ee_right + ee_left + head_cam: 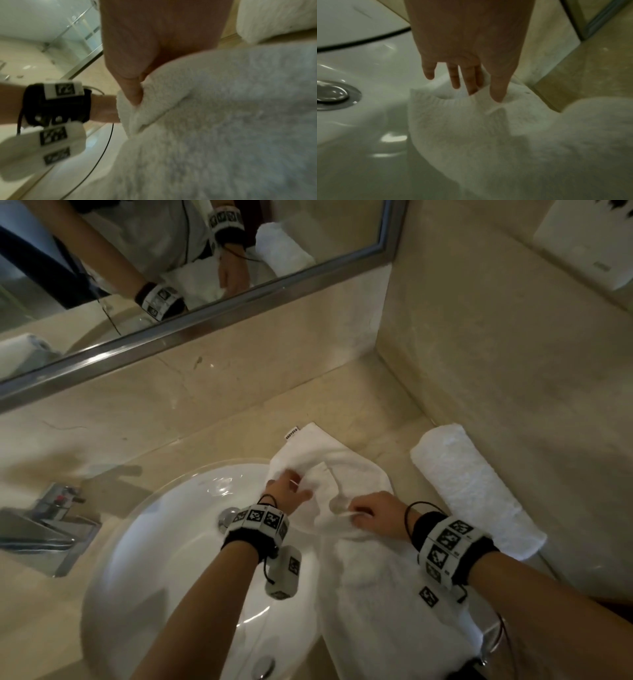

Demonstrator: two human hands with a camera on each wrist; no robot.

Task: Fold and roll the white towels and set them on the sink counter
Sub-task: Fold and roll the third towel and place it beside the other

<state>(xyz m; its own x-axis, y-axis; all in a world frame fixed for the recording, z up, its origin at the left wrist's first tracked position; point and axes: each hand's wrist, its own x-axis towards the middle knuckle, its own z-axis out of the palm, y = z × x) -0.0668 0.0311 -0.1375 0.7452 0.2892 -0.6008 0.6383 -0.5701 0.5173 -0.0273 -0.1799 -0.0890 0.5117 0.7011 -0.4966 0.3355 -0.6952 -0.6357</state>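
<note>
A white towel (383, 570) lies unrolled across the sink's right rim and the counter, its labelled corner toward the back wall. My left hand (298, 491) pinches a raised fold near the towel's far end; in the left wrist view the left hand (484, 93) holds the towel (479, 135) edge between thumb and fingers. My right hand (359, 513) grips a bunched fold beside it. Seen from the right wrist, the right hand (137, 97) has its thumb pressed into the towel (223, 121). A rolled white towel (472, 487) lies on the counter to the right, also showing as the rolled towel (274, 17).
The white sink basin (164, 542) with its drain (227, 517) sits under my left arm. A chrome faucet (51, 522) stands at the left. The beige counter (370, 412) ends at the back wall under a mirror (171, 268) and at a side wall on the right.
</note>
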